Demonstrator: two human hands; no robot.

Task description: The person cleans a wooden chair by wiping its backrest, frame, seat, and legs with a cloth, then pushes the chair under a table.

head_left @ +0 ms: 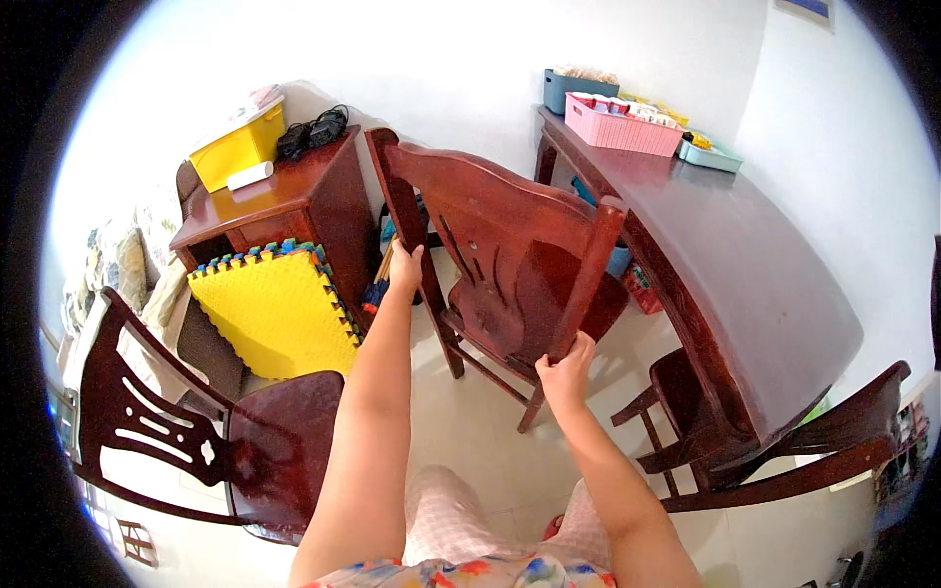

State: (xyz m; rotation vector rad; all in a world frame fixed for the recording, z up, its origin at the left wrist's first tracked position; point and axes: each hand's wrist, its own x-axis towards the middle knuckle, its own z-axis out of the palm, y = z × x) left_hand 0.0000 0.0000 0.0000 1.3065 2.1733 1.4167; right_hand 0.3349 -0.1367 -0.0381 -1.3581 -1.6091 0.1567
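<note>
A dark reddish-brown wooden chair [495, 191] stands in front of me, its back facing me and leaning in the view. My left hand [405, 267] is closed around the left post of its backrest. Lower down on the other side, my right hand [567, 370] grips the right post. The seat shows partly through and beside the carved backrest. To the chair's right is a dark wooden table [745, 255], close to the right post.
Another chair [284, 441] stands at left, and one more [804, 441] is tucked at the table's right side. Yellow foam mats [279, 314] lean against a wooden cabinet [338, 196]. A yellow bin [240, 147] sits on the cabinet; a pink basket [622, 127] rests on the table.
</note>
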